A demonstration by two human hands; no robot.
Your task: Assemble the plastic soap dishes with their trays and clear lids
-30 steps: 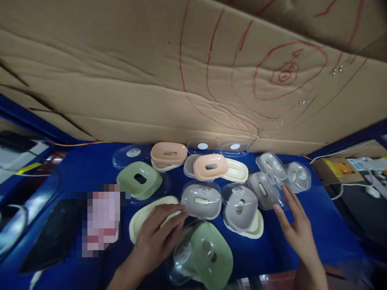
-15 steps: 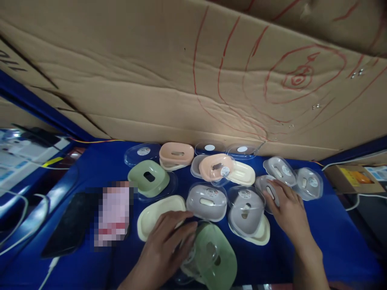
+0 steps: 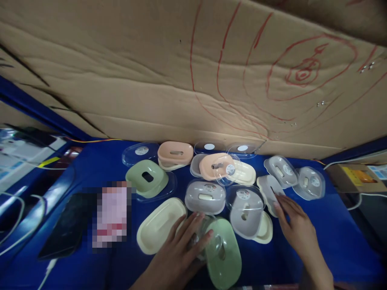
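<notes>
The right hand (image 3: 298, 225) is at a tilted grey dish (image 3: 266, 189) on the right side of the blue table (image 3: 344, 225). Its fingertips and thumb touch the dish by the hole and the near right edge. They are close together, but it is hard to tell if they pinch it tightly. The dish looks like thin plastic, so it should be light, stiff and a bit slippery. The rim or the edge of the hole looks like the best place to hold it.

The left hand (image 3: 179, 247) reaches in from the near side, palm down. Its fingers are spread apart over a clear lid (image 3: 215, 241), which lies partly over the near green dish (image 3: 226, 259). The lid looks thin too, and may crack if squeezed hard, so its edge seems the safest spot. The thin rim may slide. A cream tray (image 3: 159, 227) is just left of this hand. The right arm comes from the near right, with its wrist bent a little left.
</notes>
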